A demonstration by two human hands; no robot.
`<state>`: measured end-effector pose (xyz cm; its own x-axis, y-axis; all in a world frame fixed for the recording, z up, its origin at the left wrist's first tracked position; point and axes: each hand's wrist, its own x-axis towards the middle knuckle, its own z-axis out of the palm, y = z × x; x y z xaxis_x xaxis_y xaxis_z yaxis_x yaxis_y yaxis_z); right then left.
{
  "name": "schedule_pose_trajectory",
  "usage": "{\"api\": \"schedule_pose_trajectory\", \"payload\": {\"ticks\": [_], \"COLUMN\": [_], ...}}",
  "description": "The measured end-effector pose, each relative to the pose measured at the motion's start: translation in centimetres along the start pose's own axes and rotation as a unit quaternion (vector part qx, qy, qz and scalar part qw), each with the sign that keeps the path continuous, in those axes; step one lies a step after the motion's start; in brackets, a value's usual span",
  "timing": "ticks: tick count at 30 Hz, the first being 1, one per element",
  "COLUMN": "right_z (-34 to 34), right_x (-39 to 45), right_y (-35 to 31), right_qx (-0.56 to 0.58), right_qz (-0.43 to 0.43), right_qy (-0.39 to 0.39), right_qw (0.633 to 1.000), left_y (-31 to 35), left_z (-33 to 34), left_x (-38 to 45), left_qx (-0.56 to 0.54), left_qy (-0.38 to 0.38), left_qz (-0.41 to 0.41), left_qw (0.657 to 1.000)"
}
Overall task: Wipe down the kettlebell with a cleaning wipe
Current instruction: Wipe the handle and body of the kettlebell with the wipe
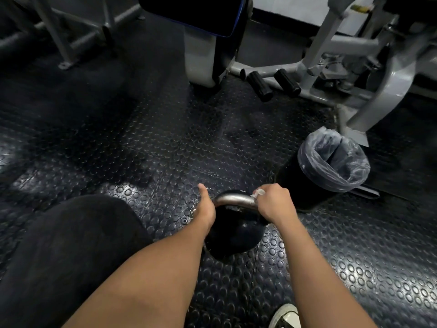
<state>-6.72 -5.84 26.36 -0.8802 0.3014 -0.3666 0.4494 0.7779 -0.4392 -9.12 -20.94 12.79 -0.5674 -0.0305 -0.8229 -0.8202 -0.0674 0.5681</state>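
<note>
A black kettlebell [233, 235] with a bare steel handle [233, 198] stands on the studded rubber floor, low in the middle of the view. My right hand [275, 202] grips the right end of the handle with a white cleaning wipe [259, 192] bunched between the fingers and the steel. My left hand [206, 207] holds the left end of the handle, thumb sticking up; its fingers are hidden behind the palm.
A black waste bin with a clear plastic liner [331, 162] stands just right of the kettlebell. Grey gym machine frames [335, 74] fill the back. My knee in dark trousers [71, 245] is at lower left, my sneaker [286, 316] at the bottom edge.
</note>
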Motion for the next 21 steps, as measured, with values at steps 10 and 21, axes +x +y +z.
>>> {"api": "schedule_pose_trajectory", "payload": {"ticks": [10,21], "right_z": [-1.3,-1.8], "right_x": [1.0,2.7], "right_y": [1.5,2.0], "right_qx": [-0.067,-0.093], "right_qz": [-0.001,-0.023], "right_qy": [-0.021,-0.062], "right_qw": [0.998,0.994], "left_y": [1.0,0.8], "left_z": [-0.1,0.0], "left_x": [-2.1,-1.5], "left_qx": [0.012,0.032], "left_qy": [0.019,0.017], "left_qz": [0.011,0.014], "left_qw": [1.0,0.999]}}
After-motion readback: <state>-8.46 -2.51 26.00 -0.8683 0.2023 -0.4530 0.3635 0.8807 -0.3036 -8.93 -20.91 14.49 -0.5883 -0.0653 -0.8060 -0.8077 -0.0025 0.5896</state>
